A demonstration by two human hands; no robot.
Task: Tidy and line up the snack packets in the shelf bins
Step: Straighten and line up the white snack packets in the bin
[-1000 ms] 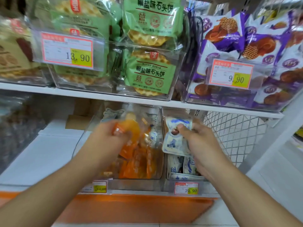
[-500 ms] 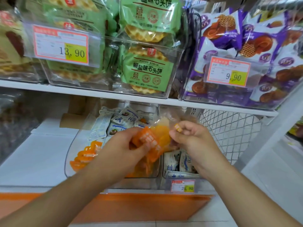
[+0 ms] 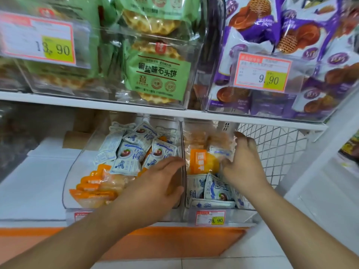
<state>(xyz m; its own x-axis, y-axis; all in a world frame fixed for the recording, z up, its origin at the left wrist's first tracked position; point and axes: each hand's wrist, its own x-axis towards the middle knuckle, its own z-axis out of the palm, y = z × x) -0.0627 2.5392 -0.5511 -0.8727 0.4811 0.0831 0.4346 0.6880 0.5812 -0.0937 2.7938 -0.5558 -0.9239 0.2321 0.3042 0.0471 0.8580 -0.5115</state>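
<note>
Left hand (image 3: 155,183) flat, fingers straight, over near right corner of left clear plastic bin (image 3: 67,183). Right hand (image 3: 242,162) in right clear bin (image 3: 252,210), fingers curled, touching orange-labelled snack packet (image 3: 202,162) lying just left of it; grip cannot be told. White-and-blue packets (image 3: 211,189) near, below.

Shop: price tags (image 3: 261,71) on snack bins (image 3: 252,212)

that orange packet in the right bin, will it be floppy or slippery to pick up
Probably floppy: the orange packet looks like thin clear film around soft contents. Likely slippery, since the wrap shines. Seemingly light, as it rests atop the white-and-blue packets without visibly squashing them.
</note>
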